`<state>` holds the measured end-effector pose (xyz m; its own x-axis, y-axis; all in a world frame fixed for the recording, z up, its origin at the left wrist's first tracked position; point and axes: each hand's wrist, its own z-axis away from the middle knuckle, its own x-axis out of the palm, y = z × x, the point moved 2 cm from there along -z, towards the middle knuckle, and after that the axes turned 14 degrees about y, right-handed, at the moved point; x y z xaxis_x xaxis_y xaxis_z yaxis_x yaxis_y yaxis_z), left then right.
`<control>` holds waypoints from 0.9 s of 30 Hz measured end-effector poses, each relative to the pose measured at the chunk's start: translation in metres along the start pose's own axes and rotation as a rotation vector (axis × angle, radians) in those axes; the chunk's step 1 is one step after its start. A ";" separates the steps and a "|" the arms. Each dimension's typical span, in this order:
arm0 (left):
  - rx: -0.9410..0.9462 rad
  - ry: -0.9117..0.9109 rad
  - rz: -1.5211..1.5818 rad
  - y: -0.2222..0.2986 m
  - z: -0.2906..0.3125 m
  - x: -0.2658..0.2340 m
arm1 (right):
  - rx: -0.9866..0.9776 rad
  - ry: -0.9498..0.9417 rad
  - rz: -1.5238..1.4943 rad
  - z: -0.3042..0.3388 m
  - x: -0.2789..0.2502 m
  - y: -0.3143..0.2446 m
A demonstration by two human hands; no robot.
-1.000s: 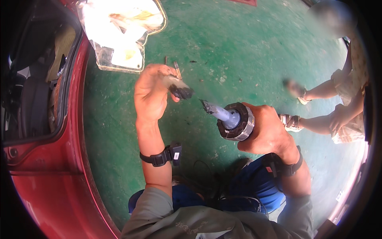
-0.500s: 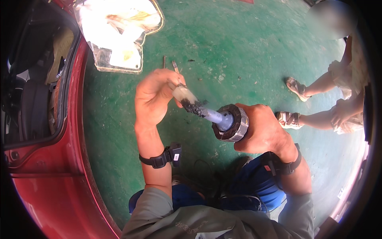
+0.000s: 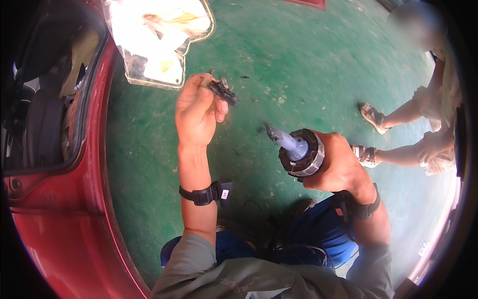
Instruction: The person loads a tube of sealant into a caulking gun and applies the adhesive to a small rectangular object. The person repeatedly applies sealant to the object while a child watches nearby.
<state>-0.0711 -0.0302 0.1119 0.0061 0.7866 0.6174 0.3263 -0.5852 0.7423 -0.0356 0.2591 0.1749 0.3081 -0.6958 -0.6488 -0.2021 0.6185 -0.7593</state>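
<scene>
Between the thumb and fingers of my left hand is a small pale piece smeared with a thick clump of black sealant; its exact kind is hidden by the sealant and fingers. My right hand is closed round what looks like a caulking gun, with a dark collar at its front. A blue-grey nozzle sticks out of the collar, its tip coated with black sealant. The nozzle tip points up and left, apart from the left hand. The gun's body is mostly hidden behind my right hand.
A red car body with a window opening stands along the left. A transparent plastic-covered panel, glaring white, is at the upper left. Another person's legs and sandals are at the right on the green floor.
The nozzle has come away from the pale piece in my left hand. My right hand has shifted slightly right with the gun; my left hand has turned, bringing the black clump into view.
</scene>
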 end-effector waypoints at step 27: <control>-0.073 -0.024 -0.006 -0.004 0.015 0.029 | 0.023 -0.058 0.045 -0.008 0.010 0.001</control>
<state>-0.0580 -0.0021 0.1232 0.0275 0.7943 0.6070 0.2565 -0.5925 0.7636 -0.0400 0.2496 0.1670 0.3526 -0.6450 -0.6779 -0.1960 0.6575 -0.7275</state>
